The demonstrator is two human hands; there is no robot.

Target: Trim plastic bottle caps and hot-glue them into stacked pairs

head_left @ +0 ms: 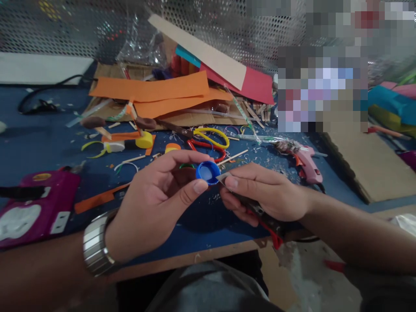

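Note:
Pinched between the thumb and fingers of my left hand (152, 195) is a blue bottle cap (205, 174), its hollow side facing me. My right hand (271, 193) is wrapped round a dark and red utility knife (262, 216), whose handle end sticks out below the palm. Its grey blade tip meets the right side of the cap's rim. Just beyond the cap lie scissors (212, 135) with one yellow and one red handle. An orange-and-yellow cap (173, 148) rests behind my left fingers.
A pink glue gun (307, 164) lies at the right, beside a cardboard sheet (373, 169). On the left sits a purple power box (42, 203) with a black plug. Orange paper strips (149, 89), sticks and scraps cover the back of the blue table (195, 234).

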